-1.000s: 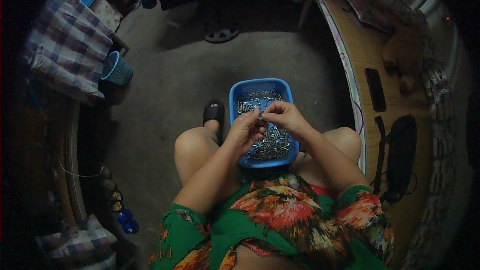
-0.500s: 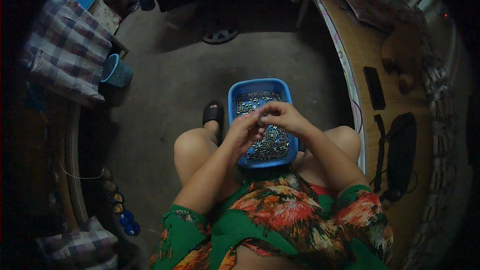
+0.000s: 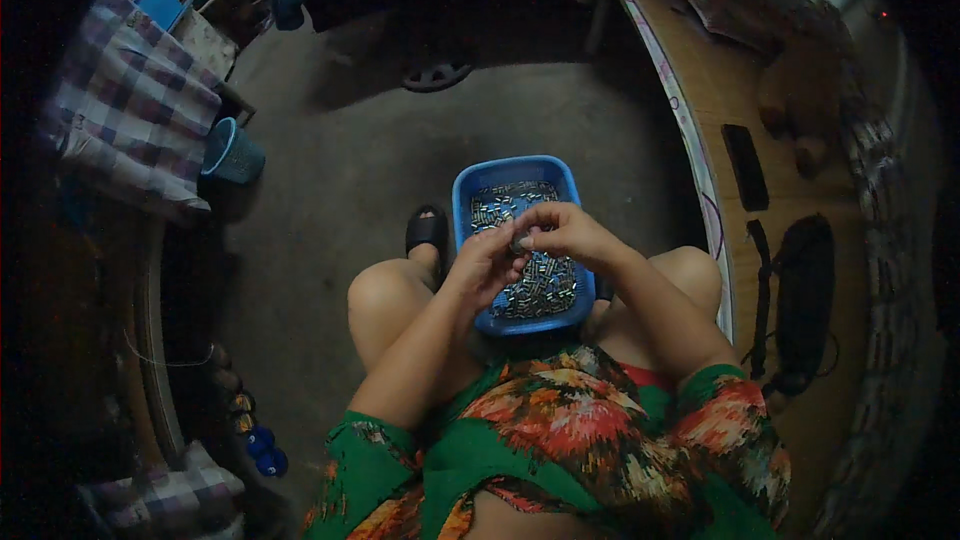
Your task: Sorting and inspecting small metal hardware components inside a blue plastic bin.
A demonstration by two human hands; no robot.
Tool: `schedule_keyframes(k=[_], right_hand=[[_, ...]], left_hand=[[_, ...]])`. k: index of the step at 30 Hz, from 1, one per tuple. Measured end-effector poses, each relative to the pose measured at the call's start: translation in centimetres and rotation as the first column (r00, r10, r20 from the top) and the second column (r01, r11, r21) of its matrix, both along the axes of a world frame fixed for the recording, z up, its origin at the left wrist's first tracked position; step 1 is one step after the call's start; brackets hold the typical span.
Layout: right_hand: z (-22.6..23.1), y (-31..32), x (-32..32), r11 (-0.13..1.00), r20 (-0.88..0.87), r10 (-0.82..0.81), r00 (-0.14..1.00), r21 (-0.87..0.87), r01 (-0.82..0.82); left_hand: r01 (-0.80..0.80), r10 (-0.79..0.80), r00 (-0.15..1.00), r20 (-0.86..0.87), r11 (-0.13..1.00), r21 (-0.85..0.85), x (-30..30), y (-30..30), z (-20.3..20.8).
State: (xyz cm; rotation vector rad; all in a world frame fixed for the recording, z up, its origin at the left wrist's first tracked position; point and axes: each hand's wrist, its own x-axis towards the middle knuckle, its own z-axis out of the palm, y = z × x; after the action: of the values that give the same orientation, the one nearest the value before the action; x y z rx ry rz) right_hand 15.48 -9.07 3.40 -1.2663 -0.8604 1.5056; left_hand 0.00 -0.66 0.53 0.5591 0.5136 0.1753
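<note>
The left hand [image 3: 484, 258] and the right hand [image 3: 566, 236] meet over the blue basket [image 3: 541, 326], fingertips together. Between them shows a small grey piece [image 3: 519, 241], mostly hidden; both sets of fingers look narrowed on it, the right thumb and forefinger pinching from the right, the left fingers curled on the other side. Neither hand is clearly nearer to it, and its long axis cannot be told.

Under the hands lie the metal cylinders [image 3: 543, 292], short, shiny and turned every way, spread over the bottom of the basket, with some blue showing through. The basket's long axis runs away from the body, between the knees. The right hand is over its inside; the left reaches in across its left rim. The worktop [image 3: 697, 52] stands apart, off to the right.
</note>
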Motion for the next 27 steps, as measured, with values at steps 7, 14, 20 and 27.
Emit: schedule_keyframes(k=[7,14,20,27], right_hand=[[-2.4,0.4,0.0,0.995,0.11,-0.015,0.994,0.105,0.003],[0.6,-0.1,0.0,0.998,-0.077,-0.014,0.997,-0.054,0.01],[0.1,0.0,0.0,1.0,-0.047,0.006,0.999,-0.027,-0.008],[-2.8,0.5,-0.2,0.998,0.053,0.016,0.998,-0.068,-0.012]], left_hand=[[0.012,-0.012,1.0,-0.01,1.0,0.0,-0.1,0.0,-0.4],[0.003,-0.005,1.0,-0.029,0.998,-0.064,0.0,0.2,0.2],[-0.022,0.021,0.996,-0.083,1.0,-0.018,0.0,0.0,0.3],[0.007,0.005,0.989,-0.149,0.997,0.081,-0.2,-0.2,-0.2]])
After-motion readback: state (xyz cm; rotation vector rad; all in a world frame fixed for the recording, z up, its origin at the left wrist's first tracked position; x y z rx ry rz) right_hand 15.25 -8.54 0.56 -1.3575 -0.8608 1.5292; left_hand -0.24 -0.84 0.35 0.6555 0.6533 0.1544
